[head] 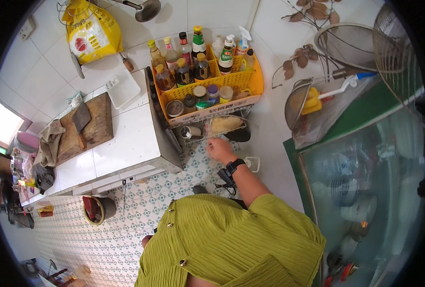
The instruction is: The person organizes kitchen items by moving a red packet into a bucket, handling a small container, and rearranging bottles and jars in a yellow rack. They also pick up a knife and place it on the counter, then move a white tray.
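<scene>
My right hand (220, 149), with a dark band on its wrist, reaches to the front edge of a pull-out wire basket (216, 135). Its fingers are curled at the wire; whether they grip it is unclear. In the basket lie a jar with a dark lid (191, 132) and a tan food item in clear plastic (227, 124). Above stands a yellow plastic organizer (212, 86) filled with sauce bottles and jars. Only a small part of my left hand (147, 240) shows beside the green shirt; its fingers are hidden.
To the left, a tiled counter (126, 143) bears a wooden cutting board (99, 123) with a cleaver (81, 118) and a white tray (123, 88). A bucket (106, 208) stands on the floor. At right are strainers (345, 46) and a green-edged glass surface (341, 158).
</scene>
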Tool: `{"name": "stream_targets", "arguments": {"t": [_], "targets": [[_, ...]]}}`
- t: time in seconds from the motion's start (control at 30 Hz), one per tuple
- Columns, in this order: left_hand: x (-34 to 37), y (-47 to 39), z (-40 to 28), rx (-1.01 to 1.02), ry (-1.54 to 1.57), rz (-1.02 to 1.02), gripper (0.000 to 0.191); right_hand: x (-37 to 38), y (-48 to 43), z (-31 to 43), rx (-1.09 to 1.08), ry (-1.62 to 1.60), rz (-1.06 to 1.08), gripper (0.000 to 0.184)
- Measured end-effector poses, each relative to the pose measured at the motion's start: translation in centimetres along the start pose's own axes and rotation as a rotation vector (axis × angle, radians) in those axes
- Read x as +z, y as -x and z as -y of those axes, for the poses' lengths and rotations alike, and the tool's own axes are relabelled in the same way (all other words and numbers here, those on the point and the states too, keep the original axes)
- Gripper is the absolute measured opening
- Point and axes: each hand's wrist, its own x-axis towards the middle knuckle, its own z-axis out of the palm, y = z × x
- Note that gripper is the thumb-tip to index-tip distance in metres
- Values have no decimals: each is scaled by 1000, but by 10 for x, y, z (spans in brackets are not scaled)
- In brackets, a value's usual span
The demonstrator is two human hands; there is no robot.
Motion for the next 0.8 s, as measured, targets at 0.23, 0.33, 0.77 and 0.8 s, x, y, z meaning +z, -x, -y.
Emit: {"name": "stream_targets", "arguments": {"t": [0.23, 0.33, 0.77, 0.8], "targets": [[-37, 6, 11, 25, 132, -164, 17, 36, 49, -9, 9, 1, -138, 18], [-40, 20, 41, 20, 133, -194, 18, 52, 68, -2, 19, 35, -76, 20], [-36, 129, 182, -6, 128, -226, 31, 79, 131, 47, 64, 107, -81, 25], [-44, 132, 166, -130, 124, -207, 33, 79, 133, 52, 82, 139, -77, 25]]}}
